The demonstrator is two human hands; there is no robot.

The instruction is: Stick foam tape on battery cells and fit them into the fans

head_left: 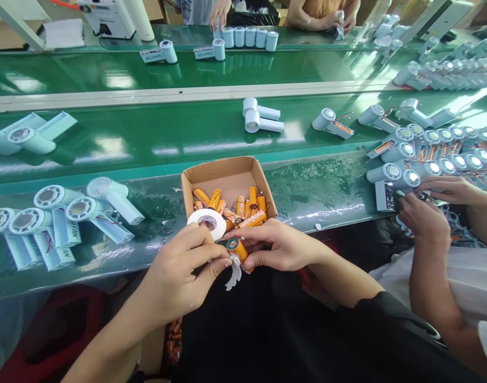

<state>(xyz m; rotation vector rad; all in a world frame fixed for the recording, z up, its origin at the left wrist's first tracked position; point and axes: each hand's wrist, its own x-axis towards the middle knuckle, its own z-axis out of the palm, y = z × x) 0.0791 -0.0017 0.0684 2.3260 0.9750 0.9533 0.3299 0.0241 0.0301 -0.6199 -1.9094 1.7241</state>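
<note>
My right hand (pixel 277 246) is closed around an orange battery cell (pixel 238 248) with thin wires at its end. Pinched against that battery is my left hand (pixel 191 266), its thumb and fingertips together on a white strip (pixel 234 272) that hangs below the cell. A white roll of tape (pixel 216 223) is at my left fingers, over the near edge of a cardboard box (pixel 227 169). Several more orange batteries (pixel 253 198) with dark wires lie loose inside the box. What my left fingertips press on is partly hidden.
Pale blue fan housings (pixel 95 213) lie on the bench to the left; more (pixel 263 117) sit on the green conveyor (pixel 148 138). At the right, a co-worker's hands (pixel 427 213) work beside many housings (pixel 430 167). People's hands (pixel 219 13) appear across the line.
</note>
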